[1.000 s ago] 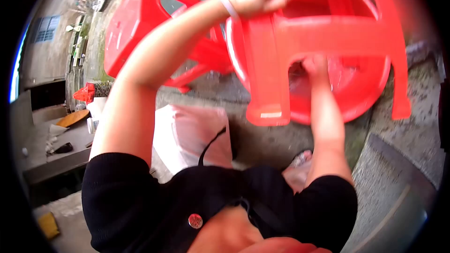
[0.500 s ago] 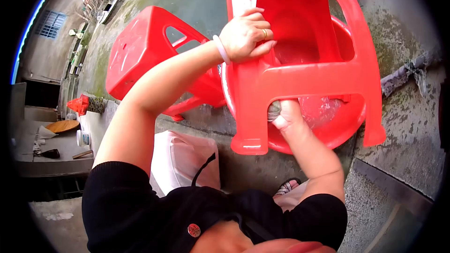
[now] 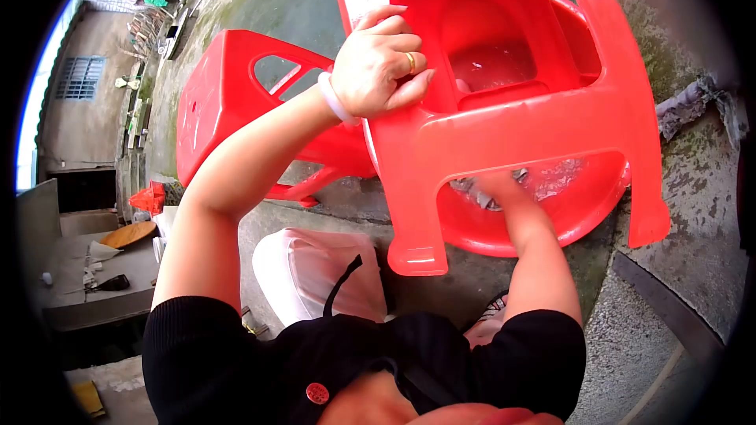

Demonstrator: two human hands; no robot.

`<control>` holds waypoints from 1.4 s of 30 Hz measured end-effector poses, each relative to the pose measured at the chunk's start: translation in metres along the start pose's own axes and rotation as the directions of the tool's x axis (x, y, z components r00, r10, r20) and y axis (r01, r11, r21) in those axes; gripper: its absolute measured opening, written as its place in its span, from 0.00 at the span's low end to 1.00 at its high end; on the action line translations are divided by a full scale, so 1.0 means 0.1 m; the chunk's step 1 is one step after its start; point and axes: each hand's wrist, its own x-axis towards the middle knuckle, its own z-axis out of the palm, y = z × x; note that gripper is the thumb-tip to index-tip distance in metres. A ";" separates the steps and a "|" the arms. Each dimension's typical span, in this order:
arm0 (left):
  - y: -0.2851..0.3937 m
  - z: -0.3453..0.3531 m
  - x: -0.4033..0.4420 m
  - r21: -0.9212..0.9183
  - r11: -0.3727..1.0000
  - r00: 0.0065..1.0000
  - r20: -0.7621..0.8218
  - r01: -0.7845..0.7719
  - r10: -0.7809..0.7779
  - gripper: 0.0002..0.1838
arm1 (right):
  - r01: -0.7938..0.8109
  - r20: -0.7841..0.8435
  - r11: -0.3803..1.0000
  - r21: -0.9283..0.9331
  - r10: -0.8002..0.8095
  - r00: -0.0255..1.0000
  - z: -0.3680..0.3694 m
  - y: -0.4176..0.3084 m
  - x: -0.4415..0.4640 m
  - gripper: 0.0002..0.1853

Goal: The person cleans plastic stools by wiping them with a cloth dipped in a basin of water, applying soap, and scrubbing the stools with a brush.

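Observation:
My left hand point(image 3: 382, 63), wearing a ring and a pale bracelet, is closed around the edge of a red plastic stool point(image 3: 504, 122). The stool lies tipped on its side over a red basin point(image 3: 579, 224) with water in it. Through the opening between the stool's legs, my right hand point(image 3: 501, 183) reaches down into the basin. A wet greyish cloth point(image 3: 483, 197) is bunched at its fingers, which are partly hidden by the stool and blurred.
A second red stool point(image 3: 206, 106) lies tipped to the left. Close to my body stands a white-covered seat point(image 3: 315, 275). A grey cloth point(image 3: 693, 106) hangs at the right. On a ledge at the left lie a round wooden board point(image 3: 128, 234) and a dark brush-like tool point(image 3: 110, 283).
My right hand has moved from the near stool leg deeper into the basin with the cloth. The held stool and my left hand appear shifted slightly left as the view has turned.

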 end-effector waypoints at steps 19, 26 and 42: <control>-0.01 -0.01 0.12 -0.056 0.997 0.998 0.040 0.048 -0.046 0.08 | 0.256 -0.814 0.947 0.195 0.011 0.580 -2.09 -0.70 2.18 0.26; 0.01 0.02 0.12 -0.106 0.994 0.999 -0.026 0.027 -0.030 0.08 | 0.217 -0.514 0.961 0.168 -0.103 0.852 -1.26 -0.63 1.10 0.18; 0.01 0.00 0.11 -0.091 0.994 0.999 0.011 0.053 -0.052 0.08 | 0.740 -0.708 0.090 0.667 0.387 0.591 -2.50 -0.83 1.22 0.22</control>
